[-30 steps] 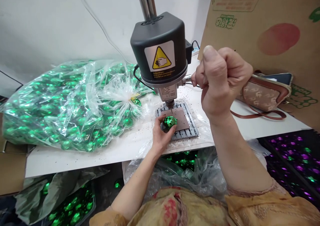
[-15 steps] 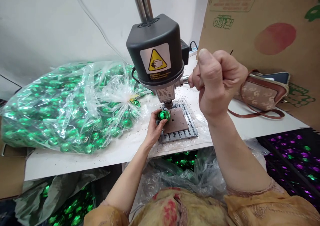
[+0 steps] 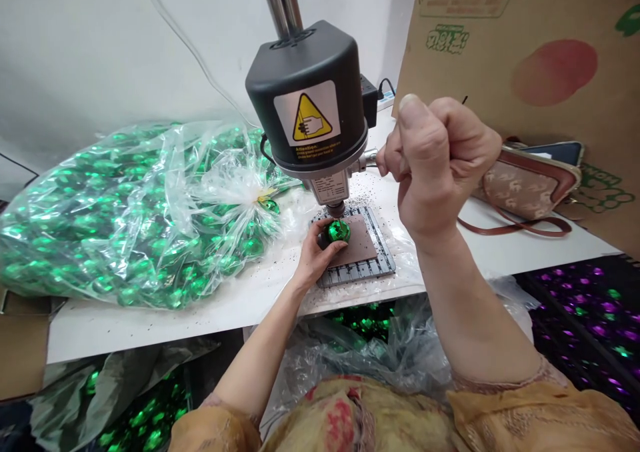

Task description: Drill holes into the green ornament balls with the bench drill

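Note:
My left hand pinches a shiny green faceted ball between thumb and fingers, over the brown pad on the slotted metal base. Just above the ball is the chuck of a small black bench drill press; whether the bit touches the ball is hidden. My right hand is raised in a fist at the drill's side, wrapped around its feed lever, of which only a short metal end shows.
A large clear bag of green balls lies on the white table at left. A small purse with a brown strap sits at right before a cardboard box. Dark shavings surround the base. Open bags of green balls stand below.
My left hand has moved the green ball slightly right, further under the drill chuck. My right hand stays on the lever in nearly the same place.

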A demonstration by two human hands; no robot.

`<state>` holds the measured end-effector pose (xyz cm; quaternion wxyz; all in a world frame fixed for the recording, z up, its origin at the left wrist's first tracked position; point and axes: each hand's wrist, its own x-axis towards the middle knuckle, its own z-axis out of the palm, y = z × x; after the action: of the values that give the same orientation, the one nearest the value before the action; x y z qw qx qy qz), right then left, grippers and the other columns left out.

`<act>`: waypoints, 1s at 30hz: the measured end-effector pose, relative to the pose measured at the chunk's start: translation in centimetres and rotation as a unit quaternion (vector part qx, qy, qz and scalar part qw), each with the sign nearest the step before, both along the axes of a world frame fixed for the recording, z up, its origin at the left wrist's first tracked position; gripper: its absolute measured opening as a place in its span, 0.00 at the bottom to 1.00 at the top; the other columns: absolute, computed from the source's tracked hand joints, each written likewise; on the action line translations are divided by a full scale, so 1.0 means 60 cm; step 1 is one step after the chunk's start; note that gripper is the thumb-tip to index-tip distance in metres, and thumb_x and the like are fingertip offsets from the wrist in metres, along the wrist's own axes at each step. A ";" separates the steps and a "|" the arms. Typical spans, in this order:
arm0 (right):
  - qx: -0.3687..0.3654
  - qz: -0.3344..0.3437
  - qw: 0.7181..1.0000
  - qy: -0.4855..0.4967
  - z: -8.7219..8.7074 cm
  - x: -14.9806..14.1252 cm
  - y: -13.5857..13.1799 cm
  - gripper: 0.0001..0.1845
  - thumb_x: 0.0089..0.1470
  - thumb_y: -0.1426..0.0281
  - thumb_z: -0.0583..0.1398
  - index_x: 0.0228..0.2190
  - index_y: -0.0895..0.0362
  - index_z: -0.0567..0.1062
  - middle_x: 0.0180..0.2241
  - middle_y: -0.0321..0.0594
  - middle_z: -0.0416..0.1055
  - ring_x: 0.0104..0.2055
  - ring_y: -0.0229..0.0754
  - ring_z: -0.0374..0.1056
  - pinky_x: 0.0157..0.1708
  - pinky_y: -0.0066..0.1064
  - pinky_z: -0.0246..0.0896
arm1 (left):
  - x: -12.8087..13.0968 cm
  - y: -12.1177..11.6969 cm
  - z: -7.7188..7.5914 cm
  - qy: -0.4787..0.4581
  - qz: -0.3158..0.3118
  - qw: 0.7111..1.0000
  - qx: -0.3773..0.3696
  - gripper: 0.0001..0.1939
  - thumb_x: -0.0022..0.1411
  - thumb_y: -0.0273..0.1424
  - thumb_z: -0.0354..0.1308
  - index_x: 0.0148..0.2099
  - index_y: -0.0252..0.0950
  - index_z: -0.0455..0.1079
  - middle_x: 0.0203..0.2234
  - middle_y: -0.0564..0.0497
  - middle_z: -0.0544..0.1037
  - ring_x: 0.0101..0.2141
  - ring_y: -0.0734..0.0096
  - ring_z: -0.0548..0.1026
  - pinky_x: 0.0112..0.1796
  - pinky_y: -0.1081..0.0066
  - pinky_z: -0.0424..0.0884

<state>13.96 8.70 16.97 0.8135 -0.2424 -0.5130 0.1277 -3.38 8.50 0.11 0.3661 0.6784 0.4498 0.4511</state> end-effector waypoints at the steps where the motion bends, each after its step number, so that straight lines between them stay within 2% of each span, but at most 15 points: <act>1: -0.002 -0.002 1.000 0.002 0.000 0.000 0.001 0.29 0.57 0.56 0.60 0.18 0.54 0.49 0.16 0.31 0.45 0.17 0.32 0.46 0.19 0.35 0.47 | 0.003 -0.001 0.002 0.000 0.000 1.000 0.000 0.28 0.56 0.42 0.70 0.55 0.38 0.68 0.49 0.43 0.78 0.49 0.58 0.77 0.49 0.61 0.73; 8: 0.011 0.004 1.000 0.013 -0.002 0.001 0.005 0.32 0.54 0.53 0.62 0.18 0.55 0.48 0.15 0.31 0.43 0.16 0.33 0.45 0.18 0.36 0.46 | 0.026 -0.013 0.015 -0.012 -0.003 1.000 0.000 0.28 0.55 0.40 0.71 0.54 0.37 0.68 0.50 0.42 0.78 0.49 0.58 0.77 0.50 0.58 0.73; 20: 0.064 0.017 0.997 0.045 -0.013 -0.005 0.001 0.30 0.57 0.66 0.61 0.18 0.55 0.46 0.15 0.31 0.43 0.15 0.31 0.42 0.18 0.36 0.41 | 0.026 -0.014 0.002 -0.036 -0.010 0.999 -0.012 0.29 0.55 0.39 0.71 0.55 0.37 0.67 0.52 0.40 0.76 0.51 0.57 0.76 0.52 0.58 0.73; 26: 0.099 0.043 0.994 0.029 -0.025 -0.004 -0.002 0.31 0.57 0.67 0.61 0.17 0.56 0.44 0.14 0.29 0.40 0.15 0.29 0.40 0.17 0.33 0.39 | 0.024 -0.014 -0.003 -0.031 -0.008 0.999 -0.010 0.29 0.55 0.40 0.71 0.55 0.37 0.67 0.54 0.41 0.75 0.53 0.56 0.75 0.54 0.57 0.72; 30: 0.110 0.024 0.993 0.024 -0.037 -0.004 -0.001 0.31 0.56 0.69 0.60 0.17 0.56 0.43 0.14 0.28 0.41 0.15 0.28 0.39 0.17 0.32 0.41 | 0.024 -0.015 -0.002 -0.034 -0.012 0.999 -0.014 0.29 0.56 0.40 0.71 0.56 0.38 0.67 0.54 0.41 0.74 0.53 0.56 0.75 0.54 0.56 0.72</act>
<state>13.75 8.61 14.77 0.8442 -0.1358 -0.5095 0.0959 -1.94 7.63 0.00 0.3960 0.6628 0.4354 0.4629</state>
